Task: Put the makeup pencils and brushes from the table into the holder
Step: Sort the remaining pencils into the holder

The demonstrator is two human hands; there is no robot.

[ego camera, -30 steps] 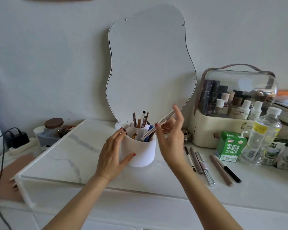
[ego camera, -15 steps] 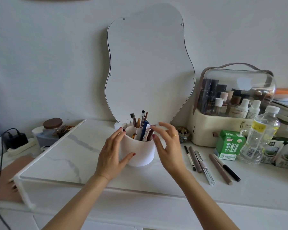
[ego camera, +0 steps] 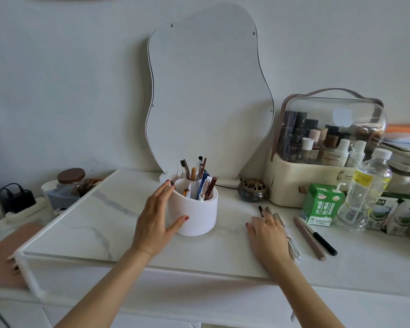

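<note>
The white round holder (ego camera: 195, 217) stands mid-table with several pencils and brushes (ego camera: 200, 179) upright in it. My left hand (ego camera: 155, 218) grips its left side, thumb on the front wall and fingertips at the rim. To the right, my right hand (ego camera: 268, 233) rests palm down, fingers spread over pencils lying on the table. Two pencil tips (ego camera: 262, 209) stick out beyond the fingertips, and a clear-capped pen (ego camera: 294, 250) shows beside the hand. A taupe pencil (ego camera: 310, 240) and a black-ended pen (ego camera: 322, 240) lie further right, untouched.
A wavy mirror (ego camera: 208, 95) leans on the wall behind the holder. At the right stand a brass burner (ego camera: 252, 189), a clear-lidded cosmetics case (ego camera: 327, 147), a green carton (ego camera: 322, 204) and a water bottle (ego camera: 362, 192). A brown-lidded jar (ego camera: 71, 181) and a charger (ego camera: 19, 197) sit left.
My right hand dropped a silver pencil into the holder, let go, then moved right and down onto the pencils on the table. My left hand stayed on the holder.
</note>
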